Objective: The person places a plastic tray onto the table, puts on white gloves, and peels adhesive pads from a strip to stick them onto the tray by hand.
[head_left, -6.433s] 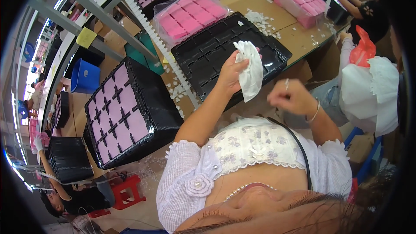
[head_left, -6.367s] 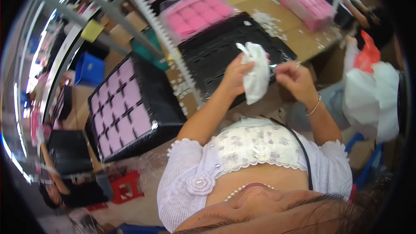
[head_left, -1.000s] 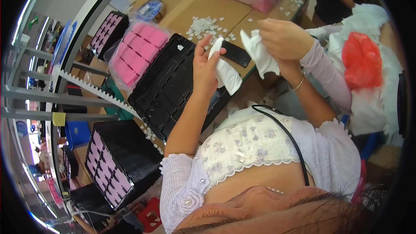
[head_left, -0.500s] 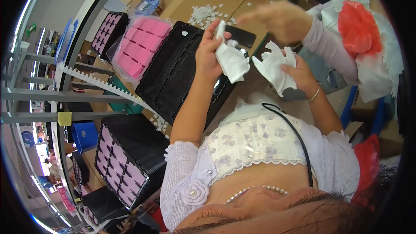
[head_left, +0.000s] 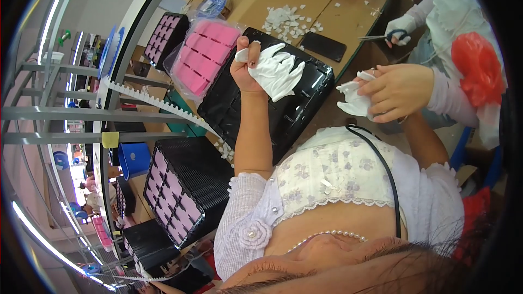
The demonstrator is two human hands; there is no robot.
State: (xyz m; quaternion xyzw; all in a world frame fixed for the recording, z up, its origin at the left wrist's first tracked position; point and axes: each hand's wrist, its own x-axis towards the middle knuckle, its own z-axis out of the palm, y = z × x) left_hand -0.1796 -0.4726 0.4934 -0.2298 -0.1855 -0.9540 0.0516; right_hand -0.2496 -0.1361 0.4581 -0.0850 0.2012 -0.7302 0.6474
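Near the middle of the frame, a little above centre, the left hand (head_left: 248, 71) has its fingers closed on a limp white glove (head_left: 277, 73), whose loose fingers fan out toward the right. Farther right, the right hand (head_left: 370, 73) is mostly hidden behind a co-worker's bare hand (head_left: 403, 90), so I cannot tell whether its fingers are together or apart; a second white glove (head_left: 355, 102) shows just beside both of these hands. Behind the first glove lies a black tray (head_left: 308, 98), tilted across the middle of the frame; whether glove and tray touch cannot be told. Just above the tray's right part is a flat black rectangular object (head_left: 324, 47), with a heap of white scraps (head_left: 284, 22) to its upper left. A pink block in clear wrap (head_left: 210, 51) sits beside the tray's upper left side. Toward the lower left stands a black crate with lilac inserts (head_left: 174, 196), next to a blue bin (head_left: 134, 159). At upper right, the co-worker's gloved hand (head_left: 403, 26) holds scissors (head_left: 396, 36), above a red bag (head_left: 473, 68).
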